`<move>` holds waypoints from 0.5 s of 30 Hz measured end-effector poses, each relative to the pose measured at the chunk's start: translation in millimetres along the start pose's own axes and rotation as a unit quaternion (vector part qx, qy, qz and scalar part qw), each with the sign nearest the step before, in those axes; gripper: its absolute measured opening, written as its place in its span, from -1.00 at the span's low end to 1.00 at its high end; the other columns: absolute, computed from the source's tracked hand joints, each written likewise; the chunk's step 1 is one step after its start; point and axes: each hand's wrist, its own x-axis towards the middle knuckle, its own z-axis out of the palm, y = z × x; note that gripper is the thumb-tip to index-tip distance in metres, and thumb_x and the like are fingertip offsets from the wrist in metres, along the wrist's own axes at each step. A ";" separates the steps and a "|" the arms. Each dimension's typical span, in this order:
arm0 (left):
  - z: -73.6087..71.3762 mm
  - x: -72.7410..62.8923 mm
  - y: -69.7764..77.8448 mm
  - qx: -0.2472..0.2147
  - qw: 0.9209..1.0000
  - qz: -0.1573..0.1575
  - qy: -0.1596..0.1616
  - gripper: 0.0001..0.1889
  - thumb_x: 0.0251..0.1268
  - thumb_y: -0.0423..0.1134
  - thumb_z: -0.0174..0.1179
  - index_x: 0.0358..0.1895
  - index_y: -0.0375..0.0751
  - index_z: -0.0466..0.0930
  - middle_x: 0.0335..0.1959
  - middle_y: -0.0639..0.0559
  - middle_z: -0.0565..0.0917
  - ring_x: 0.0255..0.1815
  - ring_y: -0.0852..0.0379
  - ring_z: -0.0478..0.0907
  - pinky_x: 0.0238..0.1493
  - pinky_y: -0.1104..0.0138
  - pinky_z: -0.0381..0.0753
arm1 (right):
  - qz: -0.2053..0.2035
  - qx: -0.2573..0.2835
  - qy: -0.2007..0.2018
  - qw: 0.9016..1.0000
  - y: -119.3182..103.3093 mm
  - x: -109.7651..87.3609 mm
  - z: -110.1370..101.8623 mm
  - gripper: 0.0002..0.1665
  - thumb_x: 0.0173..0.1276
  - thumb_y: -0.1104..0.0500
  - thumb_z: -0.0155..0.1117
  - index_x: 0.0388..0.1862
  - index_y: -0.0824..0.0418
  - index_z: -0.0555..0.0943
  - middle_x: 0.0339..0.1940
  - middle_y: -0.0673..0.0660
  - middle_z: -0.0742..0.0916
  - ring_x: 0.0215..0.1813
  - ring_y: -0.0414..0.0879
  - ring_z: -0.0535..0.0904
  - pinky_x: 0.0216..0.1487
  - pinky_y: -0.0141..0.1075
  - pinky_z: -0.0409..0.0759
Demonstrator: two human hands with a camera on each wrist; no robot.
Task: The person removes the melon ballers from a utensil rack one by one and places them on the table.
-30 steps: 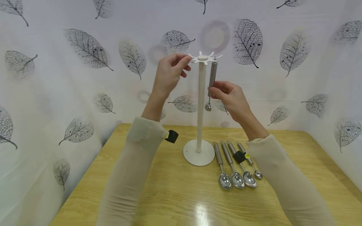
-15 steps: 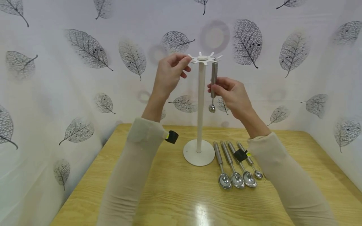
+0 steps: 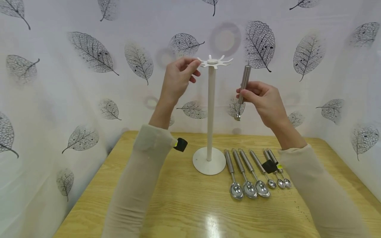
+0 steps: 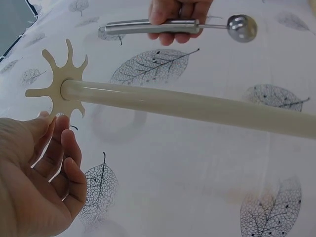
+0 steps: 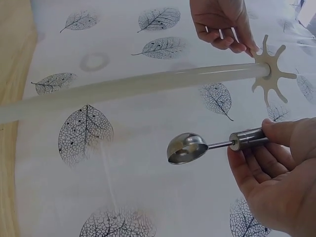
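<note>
A white stand (image 3: 211, 109) with a round base and a ring of curved hooks (image 3: 212, 61) on top stands upright on the table. My left hand (image 3: 180, 76) pinches the tip of one left hook between thumb and fingers. My right hand (image 3: 263, 99) holds a steel scoop (image 3: 245, 81) by its thick cylindrical handle. That scoop is right of the stand, apart from the hooks, handle end up and slightly tilted, its round bowl (image 5: 187, 148) down. In the right wrist view the bowl is a hollow half-ball. The hooks that show carry nothing.
Several steel scoops (image 3: 249, 189), larger and smaller, lie in a row on the wooden table (image 3: 175, 198), right of the stand's base (image 3: 209, 169). The right wrist camera (image 3: 269, 166) covers part of them. A leaf-patterned curtain (image 3: 140, 96) hangs behind.
The scoop in my right hand was up against a right hook; it has moved right, away from the stand. My left hand has stayed on its hook.
</note>
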 end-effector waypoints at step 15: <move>1.2 0.9 -2.9 -0.006 1.000 0.010 0.003 -0.79 0.59 -0.27 0.26 0.04 -0.37 0.73 -0.34 -0.06 0.71 -0.41 0.10 0.60 -0.22 0.34 0.67 | 0.045 -0.103 0.008 0.994 12.0 -51.0 -46.5 -0.79 0.52 0.35 0.37 0.08 0.24 0.72 -0.19 0.01 0.83 -0.16 -0.16 0.76 -0.01 -0.45 0.70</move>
